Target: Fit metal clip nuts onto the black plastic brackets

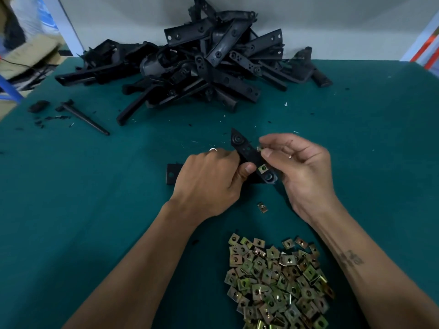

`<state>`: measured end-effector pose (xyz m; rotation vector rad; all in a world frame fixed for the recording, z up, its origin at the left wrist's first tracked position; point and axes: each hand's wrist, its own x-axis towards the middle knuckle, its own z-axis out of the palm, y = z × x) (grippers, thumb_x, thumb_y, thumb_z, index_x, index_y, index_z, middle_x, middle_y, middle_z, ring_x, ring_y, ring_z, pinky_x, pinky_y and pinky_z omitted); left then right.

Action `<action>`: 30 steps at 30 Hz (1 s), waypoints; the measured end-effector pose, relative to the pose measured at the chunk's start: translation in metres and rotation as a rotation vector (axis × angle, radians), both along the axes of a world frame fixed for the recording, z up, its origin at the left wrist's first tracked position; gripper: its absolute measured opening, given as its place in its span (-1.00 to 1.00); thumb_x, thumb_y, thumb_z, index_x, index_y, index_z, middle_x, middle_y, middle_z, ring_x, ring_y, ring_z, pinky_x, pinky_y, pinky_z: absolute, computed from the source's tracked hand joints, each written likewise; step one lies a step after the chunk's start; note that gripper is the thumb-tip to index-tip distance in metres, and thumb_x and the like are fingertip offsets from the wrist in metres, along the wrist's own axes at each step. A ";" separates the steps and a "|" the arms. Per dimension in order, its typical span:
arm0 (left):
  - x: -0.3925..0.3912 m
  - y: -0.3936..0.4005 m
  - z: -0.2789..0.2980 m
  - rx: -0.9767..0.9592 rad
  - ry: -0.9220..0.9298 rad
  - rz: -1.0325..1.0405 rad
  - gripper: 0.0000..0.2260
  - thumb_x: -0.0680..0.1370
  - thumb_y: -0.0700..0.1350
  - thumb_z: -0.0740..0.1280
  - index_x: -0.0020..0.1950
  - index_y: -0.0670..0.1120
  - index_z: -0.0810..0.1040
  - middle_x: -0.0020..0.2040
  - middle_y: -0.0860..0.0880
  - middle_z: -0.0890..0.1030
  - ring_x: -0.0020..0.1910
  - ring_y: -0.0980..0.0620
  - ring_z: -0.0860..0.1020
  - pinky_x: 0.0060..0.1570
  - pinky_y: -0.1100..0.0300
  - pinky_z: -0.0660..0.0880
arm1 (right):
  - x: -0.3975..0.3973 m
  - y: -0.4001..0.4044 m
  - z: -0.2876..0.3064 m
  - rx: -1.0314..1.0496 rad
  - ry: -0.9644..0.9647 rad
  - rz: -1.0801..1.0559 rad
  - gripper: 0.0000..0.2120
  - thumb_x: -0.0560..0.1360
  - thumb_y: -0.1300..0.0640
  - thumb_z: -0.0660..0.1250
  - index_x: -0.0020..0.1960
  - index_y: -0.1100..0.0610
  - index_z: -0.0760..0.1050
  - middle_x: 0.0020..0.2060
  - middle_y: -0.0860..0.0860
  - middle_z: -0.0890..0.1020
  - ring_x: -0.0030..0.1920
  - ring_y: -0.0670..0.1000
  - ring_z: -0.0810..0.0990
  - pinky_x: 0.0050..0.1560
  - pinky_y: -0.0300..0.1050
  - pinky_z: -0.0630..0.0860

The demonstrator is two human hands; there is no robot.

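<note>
Left hand [209,179] grips one bracket [249,155]; right hand [301,167] apparently pinches one clip nut [259,148].

On the table [356,138] in front of you, the bracket pile [202,60] sits at the far edge against the wall. The heap of clip nuts [278,281] lies nearest you, right of centre. Between them, your left hand [209,184] and right hand [301,172] hold one bracket [247,153], with a single clip nut [262,207] lying just below it.

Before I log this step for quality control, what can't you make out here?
- Head view: the clip nut in the right hand is blurred and half covered by fingertips; seating unclear.
- The held bracket is partly hidden by the left hand.
- The nut pile is cut off by the bottom edge.
</note>
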<state>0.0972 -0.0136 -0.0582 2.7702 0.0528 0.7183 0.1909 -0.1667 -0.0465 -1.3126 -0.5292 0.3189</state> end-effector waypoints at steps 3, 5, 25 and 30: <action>0.002 -0.001 0.000 0.033 -0.025 -0.014 -0.62 0.64 0.19 0.04 -0.24 -0.03 0.22 -0.32 -0.10 0.54 -0.41 -0.23 0.50 -0.41 0.14 0.21 | -0.005 0.005 0.003 0.044 0.029 -0.084 -0.76 0.41 0.46 0.47 -0.08 0.15 0.71 -0.18 0.08 0.73 -0.12 0.01 0.69 -0.02 -0.18 0.61; 0.002 -0.002 0.000 0.034 -0.025 -0.022 -0.61 0.64 0.21 0.03 -0.24 -0.04 0.24 -0.31 -0.10 0.54 -0.40 -0.23 0.51 -0.42 0.14 0.22 | -0.006 0.006 0.005 0.071 0.099 -0.088 -0.77 0.41 0.46 0.48 -0.09 0.17 0.72 -0.21 0.10 0.74 -0.16 0.01 0.71 -0.07 -0.18 0.62; 0.000 -0.004 0.004 0.065 -0.028 -0.027 -0.59 0.62 0.24 0.01 -0.26 -0.03 0.27 -0.29 -0.09 0.56 -0.34 -0.21 0.54 -0.39 0.14 0.18 | -0.008 -0.001 0.018 -0.272 -0.431 -0.073 -0.77 0.56 0.37 0.36 -0.06 0.06 0.66 -0.18 -0.02 0.68 -0.16 -0.22 0.62 -0.09 -0.40 0.48; -0.001 -0.005 0.004 0.094 0.002 0.007 -0.46 0.61 0.26 -0.03 -0.24 -0.11 0.47 -0.24 -0.09 0.59 -0.29 -0.22 0.57 -0.37 0.12 0.20 | -0.013 0.009 0.012 -0.066 -0.065 -0.121 -0.83 0.50 0.39 0.45 -0.12 0.13 0.65 -0.35 -0.06 0.66 -0.28 -0.10 0.60 -0.16 -0.24 0.56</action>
